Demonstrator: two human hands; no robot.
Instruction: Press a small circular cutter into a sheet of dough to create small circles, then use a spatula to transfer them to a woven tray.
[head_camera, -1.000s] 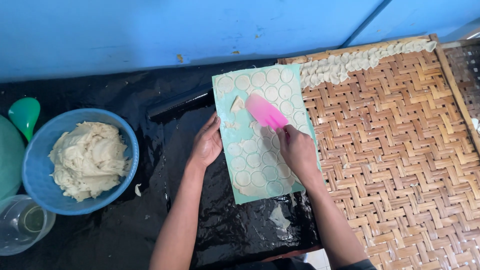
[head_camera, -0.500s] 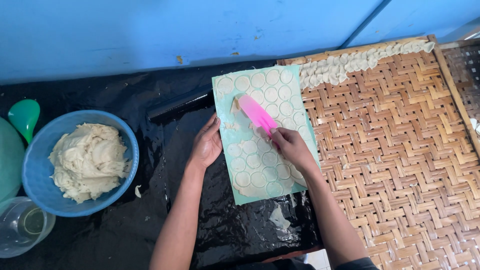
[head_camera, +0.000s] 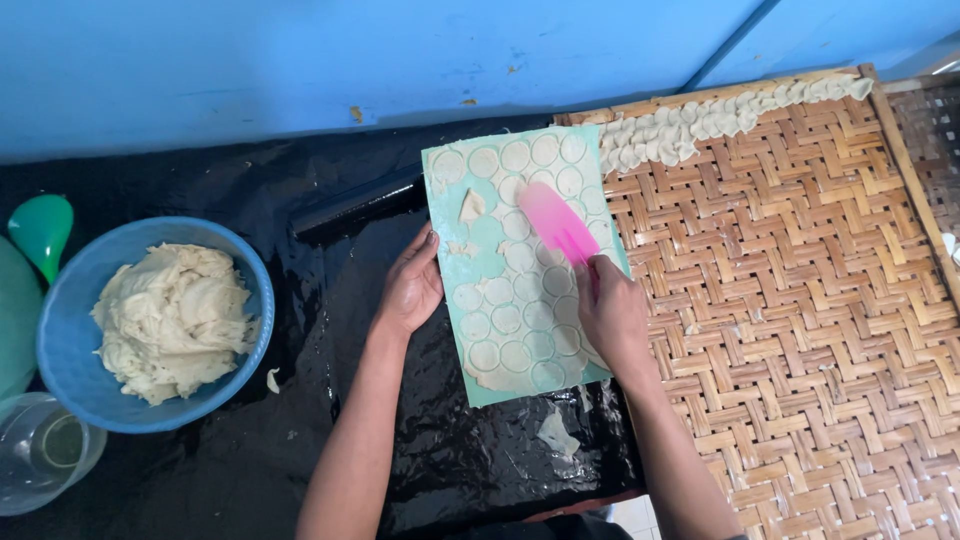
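Your right hand (head_camera: 612, 312) grips the handle of a pink scraper (head_camera: 556, 223), fingers closed round it, blade angled up toward 11 o'clock and lying on the teal mould sheet (head_camera: 487, 245) at frame centre. Your left hand (head_camera: 410, 288) is flat and spread, palm down, pressing the sheet's left edge at about 9 o'clock from the scraper – holding nothing. The sheet is a rectangle full of round cut-outs, most filled with pale dough; a few loose dough bits (head_camera: 471, 206) sit on its upper left. It lies on black plastic sheeting (head_camera: 330, 420), its right edge overlapping the woven bamboo tray (head_camera: 800, 330), which fills the 3 o'clock side. Along the tray's top edge, toward 1 o'clock, runs a row of small dough discs (head_camera: 700, 122). At 9 o'clock, well apart from your hands, a blue bowl (head_camera: 250, 300) holds a lump of dough (head_camera: 172, 318). A clear container (head_camera: 45, 450) sits at 8 o'clock just beside the bowl – a green spoon-shaped thing (head_camera: 42, 230) lies near the bowl at 10 o'clock. One dough scrap (head_camera: 556, 432) lies on the black plastic just below the sheet. Blue wall (head_camera: 300, 60) at 12 o'clock.
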